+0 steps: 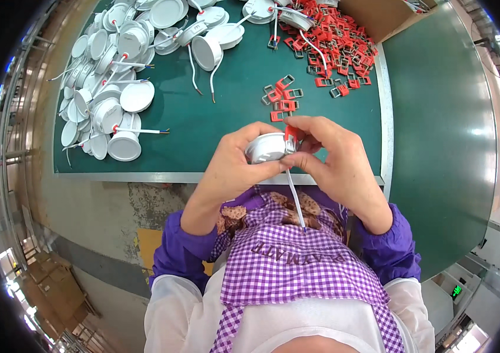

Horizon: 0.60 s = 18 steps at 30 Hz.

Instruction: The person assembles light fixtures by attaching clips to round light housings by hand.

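My left hand (235, 162) grips a small round white downlight housing (264, 147) by its side, just above the near edge of the green table (203, 123). My right hand (335, 159) pinches a red spring clip (290, 134) against the housing's rim. A white cable (295, 200) hangs from the housing down toward my checked apron. A few loose red clips (281, 97) lie on the mat just beyond my hands.
A heap of white downlights with cables (111, 76) covers the table's left and far side. A big pile of red clips (335, 44) lies at the far right beside a cardboard box (379, 15). A green conveyor belt (444, 129) runs along the right.
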### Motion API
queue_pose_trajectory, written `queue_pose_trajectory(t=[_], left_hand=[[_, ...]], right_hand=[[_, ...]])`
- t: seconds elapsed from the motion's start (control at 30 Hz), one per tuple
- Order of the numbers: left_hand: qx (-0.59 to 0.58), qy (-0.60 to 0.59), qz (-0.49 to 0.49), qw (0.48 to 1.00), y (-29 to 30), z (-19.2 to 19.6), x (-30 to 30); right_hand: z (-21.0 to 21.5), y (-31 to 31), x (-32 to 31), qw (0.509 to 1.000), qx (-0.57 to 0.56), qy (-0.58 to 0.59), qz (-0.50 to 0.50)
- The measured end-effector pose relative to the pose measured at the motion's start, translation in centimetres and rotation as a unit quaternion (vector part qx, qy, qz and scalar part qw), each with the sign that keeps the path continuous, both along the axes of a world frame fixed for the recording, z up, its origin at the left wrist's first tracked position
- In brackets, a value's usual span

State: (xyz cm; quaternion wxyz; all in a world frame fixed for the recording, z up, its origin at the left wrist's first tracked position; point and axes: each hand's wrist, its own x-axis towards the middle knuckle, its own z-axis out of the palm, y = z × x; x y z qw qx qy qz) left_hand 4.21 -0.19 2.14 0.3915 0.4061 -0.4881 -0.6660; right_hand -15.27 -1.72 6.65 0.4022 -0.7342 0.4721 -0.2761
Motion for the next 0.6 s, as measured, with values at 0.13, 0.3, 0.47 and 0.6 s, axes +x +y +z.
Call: queue_pose_trajectory(t=[0.13, 0.3, 0.47, 0.6], left_hand=[[-0.021, -0.044, -0.02, 0.999, -0.6, 0.3, 0.1], [-0.066, -0.019, 0.079, 0.995, 0.1, 0.1, -1.4], [-0.052, -0.08, 0.075, 0.993, 0.6, -0.7, -1.5], [-0.06, -0.177, 0.004, 0.982, -0.1, 0.1, -0.2]], right_hand=[[0.8, 0.4, 0.3, 0.998, -0.062, 0.025, -0.004], [-0.8, -0.3, 0.2, 0.995, -0.092, -0.004, -0.037], [-1.2, -0.6, 0.0, 0.999, 0.014, -0.042, -0.03], [-0.9, -0.7, 0.3, 0.999, 0.0, 0.001, 0.034]])
